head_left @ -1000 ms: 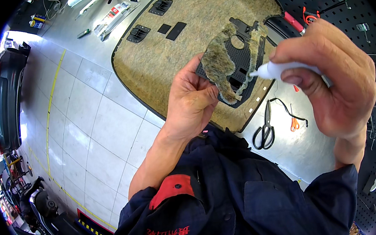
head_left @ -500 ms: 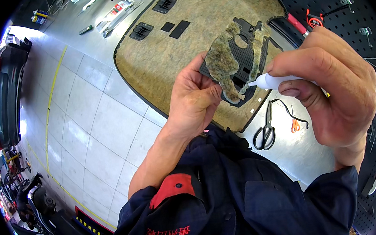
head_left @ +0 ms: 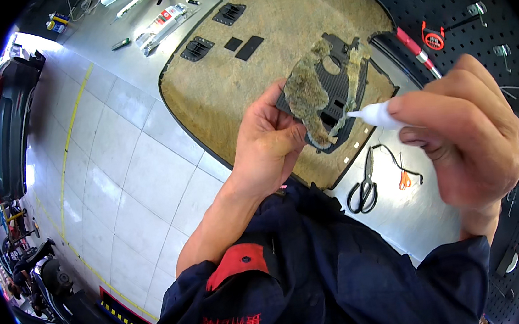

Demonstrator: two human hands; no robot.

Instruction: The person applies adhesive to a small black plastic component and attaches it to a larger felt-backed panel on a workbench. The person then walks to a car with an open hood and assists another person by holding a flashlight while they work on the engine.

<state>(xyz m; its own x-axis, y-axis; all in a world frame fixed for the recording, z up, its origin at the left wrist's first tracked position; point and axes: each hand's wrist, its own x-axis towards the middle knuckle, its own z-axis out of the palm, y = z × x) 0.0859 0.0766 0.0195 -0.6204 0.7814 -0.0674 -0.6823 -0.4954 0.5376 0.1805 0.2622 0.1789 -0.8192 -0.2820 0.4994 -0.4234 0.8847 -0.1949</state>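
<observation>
My left hand (head_left: pixel 270 142) grips the lower left edge of a black plastic panel (head_left: pixel 338 84), its thumb on the face. Ragged patches of brownish-grey felt (head_left: pixel 306 90) cling to the panel, which has a round opening and smaller rectangular ones. In my right hand (head_left: pixel 468 133) is a white squeeze bottle (head_left: pixel 378 116), pinched between thumb and fingers. Its narrow nozzle points left, close to the panel's right-hand felt strip; whether it touches I cannot tell. Beneath lies a large tan felt-covered mat (head_left: pixel 282 14) with a dark rim.
Black-handled scissors (head_left: pixel 363 189) and small orange scissors (head_left: pixel 404 179) lie on the metal bench (head_left: pixel 399 223). Two black vented pieces (head_left: pixel 197 48) and two dark rectangles (head_left: pixel 249 48) rest on the mat. A black pegboard (head_left: pixel 503 16) stands at the right; a parked car (head_left: pixel 13 131) is far left.
My right hand has shifted slightly right with the bottle, drawing the nozzle a little across the panel's right edge. My left hand keeps the panel in nearly the same place.
</observation>
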